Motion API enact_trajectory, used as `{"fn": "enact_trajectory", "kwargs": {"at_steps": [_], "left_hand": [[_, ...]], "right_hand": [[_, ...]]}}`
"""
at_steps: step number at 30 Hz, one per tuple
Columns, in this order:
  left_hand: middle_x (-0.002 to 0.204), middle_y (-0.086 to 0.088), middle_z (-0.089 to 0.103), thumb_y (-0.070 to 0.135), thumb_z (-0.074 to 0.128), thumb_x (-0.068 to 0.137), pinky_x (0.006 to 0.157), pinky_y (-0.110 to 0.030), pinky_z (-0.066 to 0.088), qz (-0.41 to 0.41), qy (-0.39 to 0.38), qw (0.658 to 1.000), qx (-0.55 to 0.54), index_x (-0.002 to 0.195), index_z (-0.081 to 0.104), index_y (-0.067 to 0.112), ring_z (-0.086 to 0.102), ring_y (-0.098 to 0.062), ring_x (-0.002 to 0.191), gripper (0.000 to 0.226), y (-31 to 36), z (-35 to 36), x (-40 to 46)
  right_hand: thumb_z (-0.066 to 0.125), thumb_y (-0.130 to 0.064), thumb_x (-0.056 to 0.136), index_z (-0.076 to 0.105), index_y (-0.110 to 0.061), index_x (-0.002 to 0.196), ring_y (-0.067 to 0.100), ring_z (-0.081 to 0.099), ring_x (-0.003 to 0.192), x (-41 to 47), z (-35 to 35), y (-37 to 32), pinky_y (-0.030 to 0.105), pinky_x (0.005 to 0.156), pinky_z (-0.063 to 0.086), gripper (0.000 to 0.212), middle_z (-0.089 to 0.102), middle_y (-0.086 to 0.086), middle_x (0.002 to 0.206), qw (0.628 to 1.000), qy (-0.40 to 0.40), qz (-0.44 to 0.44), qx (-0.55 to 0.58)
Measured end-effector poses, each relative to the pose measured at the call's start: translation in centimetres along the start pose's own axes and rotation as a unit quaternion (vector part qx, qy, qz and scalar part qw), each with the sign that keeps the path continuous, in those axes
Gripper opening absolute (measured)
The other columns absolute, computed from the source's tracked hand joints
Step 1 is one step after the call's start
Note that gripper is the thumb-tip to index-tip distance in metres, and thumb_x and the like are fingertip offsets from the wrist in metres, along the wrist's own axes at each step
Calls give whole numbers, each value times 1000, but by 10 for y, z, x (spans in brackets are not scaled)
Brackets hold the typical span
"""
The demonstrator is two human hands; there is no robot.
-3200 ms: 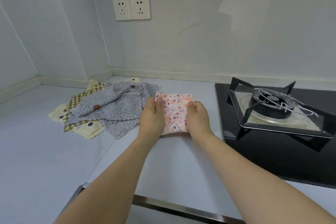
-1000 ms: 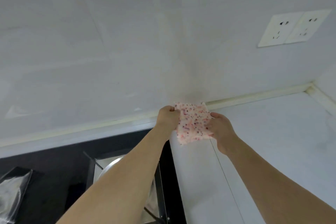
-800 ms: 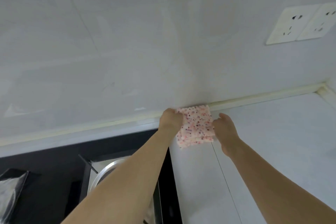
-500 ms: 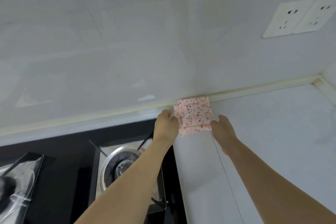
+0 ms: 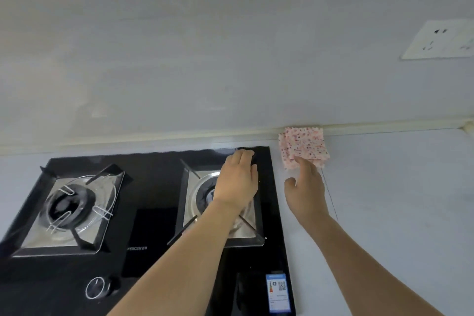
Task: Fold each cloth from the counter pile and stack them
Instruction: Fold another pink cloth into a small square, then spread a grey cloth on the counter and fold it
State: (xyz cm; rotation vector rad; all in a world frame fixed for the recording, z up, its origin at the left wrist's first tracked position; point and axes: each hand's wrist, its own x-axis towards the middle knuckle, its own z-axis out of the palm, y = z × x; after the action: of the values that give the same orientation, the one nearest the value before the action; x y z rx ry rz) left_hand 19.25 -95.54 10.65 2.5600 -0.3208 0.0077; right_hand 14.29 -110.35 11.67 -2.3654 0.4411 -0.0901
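The right hand (image 5: 306, 192), fingers relaxed and holding nothing, touched only the near edge of the small folded pink cloth with coloured dots (image 5: 305, 146), while the left hand (image 5: 239, 182), equally empty with fingers loosely extended, hovered over the right burner of the black glass gas hob (image 5: 143, 226). Half a second earlier both hands had flanked the cloth; now it lay released on the pale grey table (image 5: 397, 200), against the wall strip just beside the hob. That fold looked finished, this cloth probably starting the stack, and the pile lay out of view.
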Motion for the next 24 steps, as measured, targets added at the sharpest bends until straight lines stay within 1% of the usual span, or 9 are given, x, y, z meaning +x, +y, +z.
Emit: {"fn": "enact_trajectory", "kwargs": {"at_steps": [4, 7, 11, 14, 16, 20, 22, 24], "left_hand": [[135, -4, 53, 24, 45, 99, 107, -35, 37, 10, 49, 997, 56, 133, 50, 11, 47, -22, 123, 37, -43, -34, -24], [134, -5, 55, 21, 48, 98, 108, -34, 35, 14, 86, 993, 75, 133, 52, 12, 49, -22, 124, 36, -81, -66, -47], [137, -5, 53, 21, 47, 98, 111, -32, 31, -1, 104, 992, 72, 135, 50, 10, 46, -22, 127, 38, -144, -115, -79], [138, -6, 52, 22, 48, 98, 110, -34, 32, 1, 97, 992, 83, 136, 49, 10, 45, -23, 128, 40, -199, -151, -105], [137, -6, 52, 22, 47, 98, 108, -35, 34, -14, 94, 992, 88, 135, 49, 9, 45, -23, 127, 40, -234, -172, -120], [134, -4, 53, 22, 44, 99, 109, -35, 35, -52, 97, 990, 91, 133, 49, 12, 46, -22, 125, 36, -292, -212, -158], [137, -3, 51, 25, 42, 100, 110, -36, 36, -69, 105, 989, 79, 134, 47, 13, 44, -21, 127, 37, -310, -225, -171], [135, -2, 51, 25, 44, 100, 107, -33, 37, -101, 133, 984, 65, 133, 48, 14, 45, -20, 124, 35, -325, -234, -182]], "right_hand": [[48, -7, 90, 39, -13, 139, 20, 42, 127, -18, 24, -38, 36, 108, 36, 50, 45, 4, 140, 998, -14, -54, -12], [48, -8, 91, 38, -15, 140, 19, 38, 132, -35, 50, -76, 38, 111, 35, 51, 42, 2, 143, 995, -19, -92, -14], [50, -12, 93, 35, -20, 142, 18, 37, 135, -66, 96, -136, 37, 111, 36, 52, 38, 0, 147, 993, -36, -109, -23], [51, -12, 93, 36, -17, 141, 19, 40, 133, -97, 140, -185, 34, 107, 38, 51, 41, 3, 145, 992, -32, -118, -20], [50, -13, 93, 35, -18, 142, 19, 40, 132, -115, 166, -212, 34, 106, 37, 52, 41, 3, 145, 992, -41, -122, -19], [49, -10, 92, 35, -15, 143, 17, 40, 131, -148, 205, -254, 27, 105, 33, 53, 41, 2, 145, 987, -84, -140, -10], [49, -10, 93, 35, -16, 143, 16, 38, 133, -158, 220, -267, 29, 109, 32, 53, 40, 1, 146, 984, -99, -146, -10], [49, -10, 93, 35, -16, 143, 16, 39, 133, -163, 236, -281, 32, 110, 33, 52, 41, 2, 145, 979, -120, -166, -11]]}}
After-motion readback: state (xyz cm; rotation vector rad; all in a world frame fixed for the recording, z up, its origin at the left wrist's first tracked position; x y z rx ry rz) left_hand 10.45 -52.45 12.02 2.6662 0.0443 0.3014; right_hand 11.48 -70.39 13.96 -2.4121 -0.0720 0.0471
